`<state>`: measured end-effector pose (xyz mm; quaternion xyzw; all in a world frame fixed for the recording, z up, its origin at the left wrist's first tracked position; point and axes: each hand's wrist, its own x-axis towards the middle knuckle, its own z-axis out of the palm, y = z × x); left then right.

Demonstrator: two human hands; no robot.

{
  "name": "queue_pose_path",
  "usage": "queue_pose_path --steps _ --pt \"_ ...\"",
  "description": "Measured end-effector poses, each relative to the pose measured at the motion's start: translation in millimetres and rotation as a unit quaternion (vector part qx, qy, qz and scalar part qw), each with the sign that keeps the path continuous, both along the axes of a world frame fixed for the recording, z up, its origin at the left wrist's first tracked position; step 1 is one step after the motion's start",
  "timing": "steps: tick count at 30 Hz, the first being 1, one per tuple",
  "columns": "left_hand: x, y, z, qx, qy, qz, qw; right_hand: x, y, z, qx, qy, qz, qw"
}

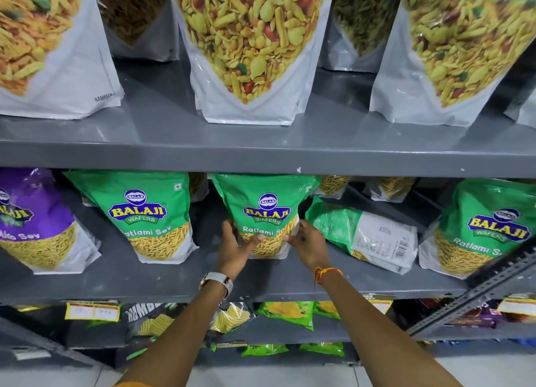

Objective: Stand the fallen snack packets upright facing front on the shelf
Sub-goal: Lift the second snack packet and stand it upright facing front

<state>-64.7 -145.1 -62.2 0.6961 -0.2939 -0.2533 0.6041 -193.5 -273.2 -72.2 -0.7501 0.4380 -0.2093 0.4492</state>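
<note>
A green Ratlami Sev packet (265,204) stands upright, front facing me, in the middle of the grey middle shelf (174,282). My left hand (236,249) grips its lower left side and my right hand (309,243) grips its lower right side. Just to the right, another green packet (362,233) lies fallen on its side with its printed back and barcode showing. Two more green Ratlami Sev packets stand upright: one to the left (145,212), one at the far right (478,227).
A purple Aloo Sev packet (32,221) stands at the far left. Large white namkeen pouches (249,50) line the upper shelf. Smaller chip packets (285,312) fill the lower shelf. A slotted metal upright (475,296) crosses at the right.
</note>
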Motion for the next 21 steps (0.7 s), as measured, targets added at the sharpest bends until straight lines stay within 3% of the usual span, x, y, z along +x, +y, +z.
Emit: queue_pose_path --steps 2,4,7,9,13,17,21 --pt "-5.0 2.1 -3.5 -0.01 0.009 0.021 1.0 -3.7 7.7 17.3 -0.011 0.0 -0.006 1.0" --pt "-15.2 6.3 -8.6 -0.018 0.005 0.118 0.993 -13.2 4.4 27.0 -0.028 0.006 -0.012 1.0" --pt "-53.0 15.8 -21.9 -0.031 -0.063 0.24 0.968 -37.0 -10.2 43.7 -0.129 0.007 -0.04 0.991" --pt "-92.5 15.2 -20.3 -0.029 -0.08 0.183 0.979 -59.4 -31.2 51.4 -0.178 0.018 -0.067 0.981" --pt "-150.0 -41.4 -16.0 0.052 0.05 0.018 0.997 -97.7 -89.9 60.4 -0.186 0.16 -0.083 0.966" --pt "-189.0 -110.0 6.0 0.219 0.128 -0.026 0.967 -122.7 -133.6 61.2 -0.13 0.224 -0.064 0.964" --pt "-211.9 -145.3 16.3 0.174 0.331 -0.04 0.927 -139.8 -160.6 52.1 -0.065 0.24 -0.023 0.968"
